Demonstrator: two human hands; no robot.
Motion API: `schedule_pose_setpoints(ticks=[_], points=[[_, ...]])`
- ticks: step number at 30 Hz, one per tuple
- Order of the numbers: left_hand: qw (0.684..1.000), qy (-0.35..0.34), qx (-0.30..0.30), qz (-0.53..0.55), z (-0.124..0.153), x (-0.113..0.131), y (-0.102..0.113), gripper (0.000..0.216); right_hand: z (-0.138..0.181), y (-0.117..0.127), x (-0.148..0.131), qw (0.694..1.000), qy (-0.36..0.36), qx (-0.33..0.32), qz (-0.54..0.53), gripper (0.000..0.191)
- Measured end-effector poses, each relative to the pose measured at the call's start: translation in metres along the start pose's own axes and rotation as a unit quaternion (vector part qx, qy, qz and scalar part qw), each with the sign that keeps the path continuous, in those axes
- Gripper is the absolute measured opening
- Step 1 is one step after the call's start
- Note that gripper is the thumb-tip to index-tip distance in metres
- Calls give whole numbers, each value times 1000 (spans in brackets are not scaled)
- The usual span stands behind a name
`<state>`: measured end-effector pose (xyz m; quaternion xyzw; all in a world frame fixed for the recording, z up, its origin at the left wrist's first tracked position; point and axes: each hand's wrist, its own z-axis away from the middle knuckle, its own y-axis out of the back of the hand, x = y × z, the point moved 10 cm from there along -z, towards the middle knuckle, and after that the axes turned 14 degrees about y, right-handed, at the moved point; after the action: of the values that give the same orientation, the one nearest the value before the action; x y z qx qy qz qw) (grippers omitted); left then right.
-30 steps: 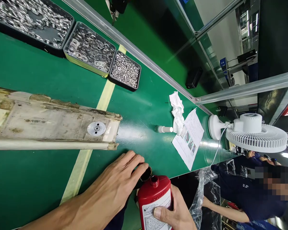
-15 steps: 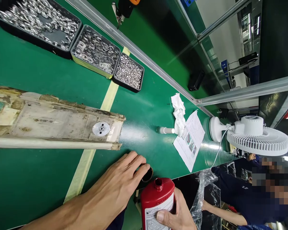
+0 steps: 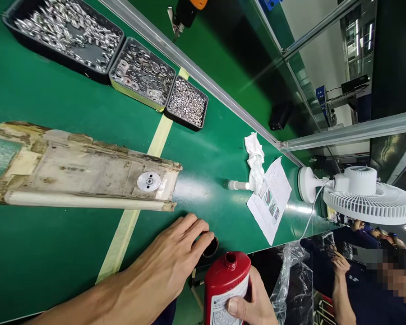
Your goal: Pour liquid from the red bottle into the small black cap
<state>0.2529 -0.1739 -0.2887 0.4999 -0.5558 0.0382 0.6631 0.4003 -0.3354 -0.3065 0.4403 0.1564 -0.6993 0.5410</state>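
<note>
Bare forearms, no sleeves, gloves or rings; hands (image 3: 171, 266) uncovered, nails short
</note>
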Motion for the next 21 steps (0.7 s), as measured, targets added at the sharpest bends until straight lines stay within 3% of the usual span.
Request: schedule_pose_setpoints(ticks=[5, 11, 21], points=[[1000, -2, 8, -1, 0, 1, 4, 48, -1, 6, 5, 1000, 12, 2, 5, 92], [1000, 15, -12, 9, 0, -3, -3, 51, -9, 2, 10, 994, 80, -72, 2, 74], [1000, -3, 0, 13, 3, -2, -5, 51, -6, -1, 6, 991, 99, -78, 53, 74]])
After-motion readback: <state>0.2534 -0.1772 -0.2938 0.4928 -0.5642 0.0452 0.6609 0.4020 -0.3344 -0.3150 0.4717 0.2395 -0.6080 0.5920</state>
